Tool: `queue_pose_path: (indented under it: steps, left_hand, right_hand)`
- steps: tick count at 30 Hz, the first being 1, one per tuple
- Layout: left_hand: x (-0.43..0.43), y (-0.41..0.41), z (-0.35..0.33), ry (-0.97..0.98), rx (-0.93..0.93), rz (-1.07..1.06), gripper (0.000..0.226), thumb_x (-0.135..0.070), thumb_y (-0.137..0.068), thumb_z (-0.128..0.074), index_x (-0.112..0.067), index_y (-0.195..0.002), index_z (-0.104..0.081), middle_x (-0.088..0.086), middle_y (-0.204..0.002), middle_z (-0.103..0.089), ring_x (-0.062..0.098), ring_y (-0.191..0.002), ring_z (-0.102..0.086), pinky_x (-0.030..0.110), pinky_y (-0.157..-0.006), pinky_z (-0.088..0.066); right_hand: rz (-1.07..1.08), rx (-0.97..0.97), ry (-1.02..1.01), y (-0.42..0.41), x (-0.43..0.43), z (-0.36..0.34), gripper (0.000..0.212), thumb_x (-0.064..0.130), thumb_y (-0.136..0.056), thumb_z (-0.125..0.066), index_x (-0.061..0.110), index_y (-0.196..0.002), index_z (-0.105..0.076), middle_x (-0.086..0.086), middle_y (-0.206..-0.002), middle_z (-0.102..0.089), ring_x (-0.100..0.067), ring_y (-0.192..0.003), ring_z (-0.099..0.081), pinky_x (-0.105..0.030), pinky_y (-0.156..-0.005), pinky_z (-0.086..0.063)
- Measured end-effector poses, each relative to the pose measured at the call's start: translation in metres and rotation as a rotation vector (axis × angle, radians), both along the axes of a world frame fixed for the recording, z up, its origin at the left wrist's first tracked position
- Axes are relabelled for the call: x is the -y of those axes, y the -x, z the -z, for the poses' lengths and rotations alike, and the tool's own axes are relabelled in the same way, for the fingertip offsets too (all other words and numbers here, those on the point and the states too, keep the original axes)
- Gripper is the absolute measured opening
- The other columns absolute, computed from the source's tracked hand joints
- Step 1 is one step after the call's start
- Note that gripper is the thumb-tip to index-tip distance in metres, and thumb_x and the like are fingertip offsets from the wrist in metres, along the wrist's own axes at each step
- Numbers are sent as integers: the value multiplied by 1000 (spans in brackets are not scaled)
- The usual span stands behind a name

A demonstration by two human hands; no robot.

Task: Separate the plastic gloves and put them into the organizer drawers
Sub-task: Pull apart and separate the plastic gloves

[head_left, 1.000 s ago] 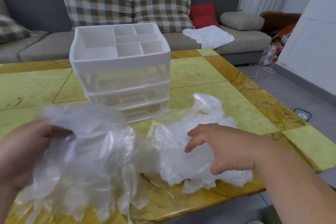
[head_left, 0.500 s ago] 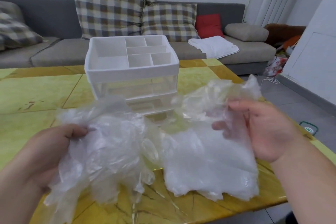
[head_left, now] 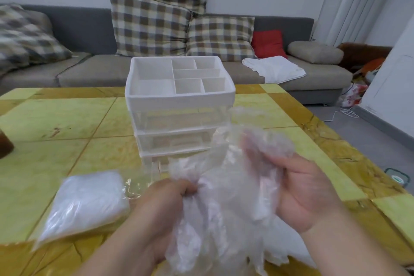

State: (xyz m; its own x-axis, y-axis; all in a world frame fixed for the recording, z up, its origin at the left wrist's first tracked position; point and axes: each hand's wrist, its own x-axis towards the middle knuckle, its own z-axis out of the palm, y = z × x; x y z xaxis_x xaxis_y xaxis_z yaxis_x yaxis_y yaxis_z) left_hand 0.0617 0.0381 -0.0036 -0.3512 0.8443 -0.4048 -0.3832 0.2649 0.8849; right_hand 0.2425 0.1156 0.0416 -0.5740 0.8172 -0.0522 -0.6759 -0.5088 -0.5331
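A crumpled bunch of clear plastic gloves (head_left: 226, 204) hangs between my hands over the table's near edge. My left hand (head_left: 161, 210) grips the bunch from the left, fingers curled into it. My right hand (head_left: 300, 192) holds it from the right, palm up, its fingers wrapped in the film. A flat white packet of gloves (head_left: 85, 204) lies on the table to the left. The white organizer (head_left: 179, 98) stands just behind, with a divided top tray and clear drawers (head_left: 177, 141) that look closed.
The yellow-green tiled table (head_left: 56, 119) spreads to both sides of the organizer. A dark brown object (head_left: 5, 145) sits at its left edge. Behind is a grey sofa (head_left: 94, 69) with checked cushions and a white cloth (head_left: 275, 69). Floor lies to the right.
The bunch has come together between both hands in front of me. A white packet now lies on the table at the left. The view has shifted closer to the organizer.
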Motion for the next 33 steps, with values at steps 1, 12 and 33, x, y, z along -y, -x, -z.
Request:
queue_pose_path:
  steps: [1, 12, 33]
  left_hand:
    - [0, -2, 1, -4, 7, -23, 22, -7, -73, -70, 9, -88, -70, 27, -75, -66, 36, -64, -65, 42, -66, -51]
    - [4, -19, -19, -130, 44, -143, 13, -18, -90, -68, -10, -97, -76, 12, -88, -78, 30, -81, -76, 44, -79, -58]
    - [7, 6, -22, -333, -406, 39, 20, -4, -82, -72, -22, -88, -81, 5, -89, -79, 22, -88, -76, 36, -81, -55]
  right_hand:
    - [66, 102, -56, 6, 3, 2, 67, -7, -44, -88, -10, -108, -67, -23, -106, -73, -29, -86, -75, -37, -70, -62]
    - [669, 788, -164, 29, 17, 20, 24, -7, -85, -69, 0, -70, -51, -13, -67, -60, -21, -69, -71, -34, -65, -59]
    - [618, 1177, -1324, 0, 24, -36, 23, 9, -77, -67, 26, -91, -73, 16, -91, -70, 1, -93, -63, -5, -81, -42]
